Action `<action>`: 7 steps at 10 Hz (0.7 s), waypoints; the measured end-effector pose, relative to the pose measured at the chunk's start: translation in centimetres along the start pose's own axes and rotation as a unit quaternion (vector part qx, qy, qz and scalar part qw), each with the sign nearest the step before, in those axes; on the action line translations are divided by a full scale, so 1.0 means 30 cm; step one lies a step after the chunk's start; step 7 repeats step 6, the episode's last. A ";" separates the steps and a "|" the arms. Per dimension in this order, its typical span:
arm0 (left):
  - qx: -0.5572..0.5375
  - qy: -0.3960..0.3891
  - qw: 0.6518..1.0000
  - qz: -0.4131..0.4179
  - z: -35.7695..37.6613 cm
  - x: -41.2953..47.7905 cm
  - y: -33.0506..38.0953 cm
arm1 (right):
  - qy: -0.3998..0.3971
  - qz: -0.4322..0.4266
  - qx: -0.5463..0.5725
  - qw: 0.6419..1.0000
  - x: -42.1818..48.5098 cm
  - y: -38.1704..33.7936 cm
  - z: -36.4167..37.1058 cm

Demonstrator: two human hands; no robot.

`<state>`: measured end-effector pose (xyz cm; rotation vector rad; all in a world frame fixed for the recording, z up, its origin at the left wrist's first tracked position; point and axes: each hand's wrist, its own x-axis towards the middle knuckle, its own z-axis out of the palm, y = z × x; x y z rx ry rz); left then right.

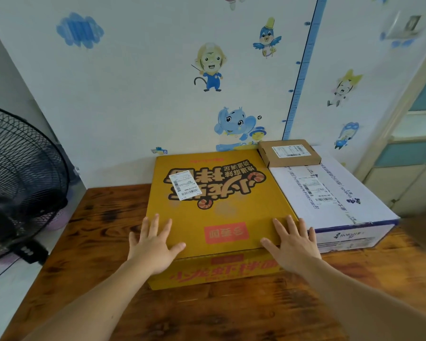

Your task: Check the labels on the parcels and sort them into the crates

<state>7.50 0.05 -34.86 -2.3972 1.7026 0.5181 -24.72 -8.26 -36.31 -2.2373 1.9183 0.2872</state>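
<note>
The back wall (138,99) is white and carries cartoon stickers of a monkey, a bird, an elephant and a cloud. A blue height chart (303,70) runs up it to the right of centre. At the right edge stands a pale door or cabinet front with blue-green panels (416,148); which of the two cannot be told.

A dark-grained wooden table (103,217) stands against the wall. A black fan (17,173) with a wire guard stands at its left edge.

Three parcels are on the table, at the rear right.
- A yellow box (231,217), the largest, lies flat with printed lettering on top and a white label (185,184) stuck near its far left.
- A white box (342,193) lies just beside it on the right, sides touching, with a label (314,187) on its taped top.
- A small brown box (288,153) rests on the white box's far end, its own label (289,151) facing up.

The left hand (153,244) lies flat on the yellow box's near left corner, fingers straight and spread, grasping nothing. The right hand (293,244) lies likewise on the near right corner, fingers spread, released.
</note>
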 end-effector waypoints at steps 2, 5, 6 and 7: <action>0.059 -0.021 0.997 0.041 0.038 0.006 0.092 | -0.019 0.005 0.006 1.000 0.031 -0.002 -0.015; 0.067 -0.040 0.997 0.022 0.028 0.014 0.102 | -0.041 0.007 0.005 0.999 0.049 0.002 -0.014; 0.059 -0.050 0.997 0.019 0.000 0.001 0.115 | -0.045 -0.006 0.020 0.999 0.039 0.011 -0.038; 0.059 -0.050 0.997 0.019 0.000 0.001 0.115 | -0.045 -0.006 0.020 0.999 0.039 0.011 -0.038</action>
